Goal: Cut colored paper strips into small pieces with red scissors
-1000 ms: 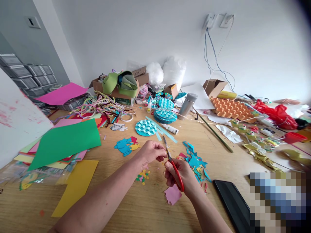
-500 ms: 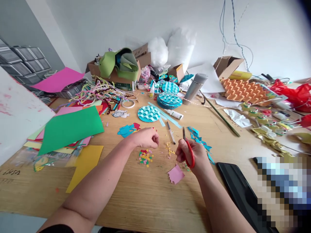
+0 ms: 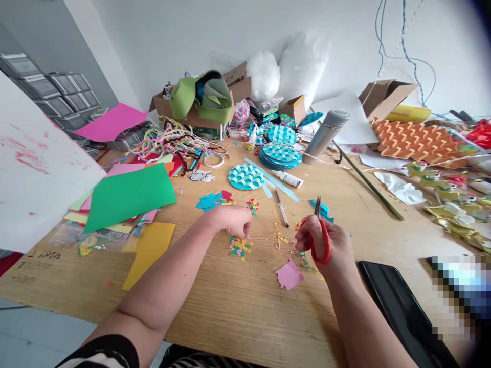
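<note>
My left hand (image 3: pixel 237 222) is closed, with its fingers pinched together just above a pile of small round paper dots (image 3: pixel 241 248) in yellow, pink, green and red. Whether anything is between those fingertips I cannot make out. In my right hand (image 3: pixel 333 244) are red-handled scissors (image 3: pixel 324 241), their blades pointing away from me and the tips slightly apart. Below them on the table lies a pink paper piece (image 3: pixel 289 275) with scalloped cut edges. A smaller heap of dots (image 3: pixel 252 206) sits beyond my left hand, near a blue paper fish (image 3: pixel 209 201).
Yellow scraps (image 3: pixel 282 237) and a pen (image 3: pixel 282 208) lie between my hands. A wavy blue paper disc (image 3: pixel 245 177), a glue tube (image 3: pixel 289 179) and a steel flask (image 3: pixel 327 137) stand farther back. Coloured sheets (image 3: pixel 130 197) are stacked left; a black phone (image 3: pixel 399 306) lies right.
The view has turned left, so things appear farther right. My left hand has come closer over the dot pile, uncovering the smaller heap. My right hand still holds the scissors, now over the blue scraps.
</note>
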### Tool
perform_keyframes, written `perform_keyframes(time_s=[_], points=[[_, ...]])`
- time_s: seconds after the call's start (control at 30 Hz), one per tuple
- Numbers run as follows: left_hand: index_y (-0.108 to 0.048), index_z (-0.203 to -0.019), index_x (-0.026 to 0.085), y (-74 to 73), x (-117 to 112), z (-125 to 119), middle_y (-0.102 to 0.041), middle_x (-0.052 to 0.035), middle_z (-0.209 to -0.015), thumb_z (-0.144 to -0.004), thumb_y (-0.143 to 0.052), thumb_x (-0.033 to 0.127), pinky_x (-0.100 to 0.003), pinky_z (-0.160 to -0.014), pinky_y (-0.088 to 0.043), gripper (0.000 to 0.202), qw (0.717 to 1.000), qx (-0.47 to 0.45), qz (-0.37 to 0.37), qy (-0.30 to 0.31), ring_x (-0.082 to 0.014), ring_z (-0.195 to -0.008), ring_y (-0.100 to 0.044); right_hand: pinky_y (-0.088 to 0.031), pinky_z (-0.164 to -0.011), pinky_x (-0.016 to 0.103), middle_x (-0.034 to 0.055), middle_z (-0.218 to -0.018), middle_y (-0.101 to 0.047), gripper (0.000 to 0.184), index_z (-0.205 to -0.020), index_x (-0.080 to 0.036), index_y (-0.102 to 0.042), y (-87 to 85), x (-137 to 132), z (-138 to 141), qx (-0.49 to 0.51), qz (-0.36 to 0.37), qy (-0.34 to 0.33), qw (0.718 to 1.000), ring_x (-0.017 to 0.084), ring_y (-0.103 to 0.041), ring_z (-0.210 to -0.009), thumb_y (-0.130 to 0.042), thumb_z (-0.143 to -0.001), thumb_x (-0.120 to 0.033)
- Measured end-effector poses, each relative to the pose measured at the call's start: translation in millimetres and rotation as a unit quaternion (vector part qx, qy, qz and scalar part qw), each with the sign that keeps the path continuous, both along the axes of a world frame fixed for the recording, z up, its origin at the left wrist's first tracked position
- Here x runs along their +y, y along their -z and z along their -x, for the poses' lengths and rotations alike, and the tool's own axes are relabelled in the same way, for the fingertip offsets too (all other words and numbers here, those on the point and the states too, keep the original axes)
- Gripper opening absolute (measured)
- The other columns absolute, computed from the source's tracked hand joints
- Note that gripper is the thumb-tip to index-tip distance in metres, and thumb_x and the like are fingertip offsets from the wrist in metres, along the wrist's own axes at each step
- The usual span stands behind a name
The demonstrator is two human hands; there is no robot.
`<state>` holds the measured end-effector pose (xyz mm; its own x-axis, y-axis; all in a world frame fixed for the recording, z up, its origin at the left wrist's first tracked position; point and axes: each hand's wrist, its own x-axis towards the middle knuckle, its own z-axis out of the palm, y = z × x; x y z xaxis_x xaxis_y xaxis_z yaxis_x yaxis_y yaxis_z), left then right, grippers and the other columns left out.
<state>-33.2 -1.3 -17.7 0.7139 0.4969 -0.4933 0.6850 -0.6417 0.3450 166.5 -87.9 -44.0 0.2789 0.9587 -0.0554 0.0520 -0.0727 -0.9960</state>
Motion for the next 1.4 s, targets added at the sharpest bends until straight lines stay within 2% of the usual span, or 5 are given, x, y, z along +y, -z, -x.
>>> perform_keyframes(time_s=[0.5,0.7,1.0,1.2,1.4], points=[[-0.071,-0.07,0.016,2.3,1,-2,-0.07,-0.0038,-0.068,-0.068,-0.067,0.027,-0.024,-0.05,-0.034,0.011,0.999,-0.001,-0.011,-0.04,-0.0138,-0.056,-0.057,-0.04,-0.032,0.019,0.0,-0.046,-0.058,0.046,-0.054,-0.014,-0.059,1.0,-1,2,0.031,-0.03,0.052,0.998,0.009,-0.051,-0.033,-0.071,-0.066,-0.057],[-0.07,-0.09,0.019,-0.4,6,3,-0.073,-0.0042,-0.091,-0.077,-0.054,0.019,-0.022,-0.063,-0.041,0.02,0.986,-0.083,-0.055,-0.131,-0.0151,-0.077,-0.064,-0.045,-0.039,0.019,-0.0003,-0.054,-0.061,0.04,-0.062,-0.015,-0.06,-0.4,-4,1,-0.01,-0.081,0.072,0.994,0.009,-0.056,-0.039,-0.067,-0.074,-0.052],[-0.069,-0.089,0.016,-4.9,5,6,-0.072,-0.0057,-0.082,-0.079,-0.055,0.028,-0.024,-0.065,-0.045,0.02,0.944,-0.271,-0.035,-0.186,-0.0155,-0.074,-0.063,-0.048,-0.046,0.023,-0.0022,-0.058,-0.059,0.035,-0.07,-0.017,-0.055,-2.1,-1,-8,-0.083,-0.183,0.185,0.962,0.012,-0.06,-0.046,-0.066,-0.074,-0.05],[-0.067,-0.093,0.015,-13.4,4,13,-0.07,-0.0059,-0.082,-0.08,-0.056,0.029,-0.025,-0.067,-0.048,0.023,0.908,-0.359,-0.021,-0.214,-0.0146,-0.073,-0.063,-0.05,-0.064,0.028,0.0022,-0.074,-0.066,0.029,-0.078,-0.019,-0.056,-30.3,-7,-17,-0.203,-0.148,0.039,0.967,0.017,-0.064,-0.068,-0.071,-0.073,-0.042],[-0.063,-0.099,0.013,-28.1,10,30,-0.067,-0.0054,-0.078,-0.078,-0.059,0.037,-0.028,-0.066,-0.052,0.032,0.827,-0.474,-0.008,-0.302,-0.0155,-0.069,-0.063,-0.045,-0.064,0.029,0.0039,-0.076,-0.063,0.019,-0.079,-0.02,-0.051,-19.5,-67,-3,-0.483,-0.09,-0.103,0.865,0.02,-0.061,-0.073,-0.065,-0.081,-0.033]])
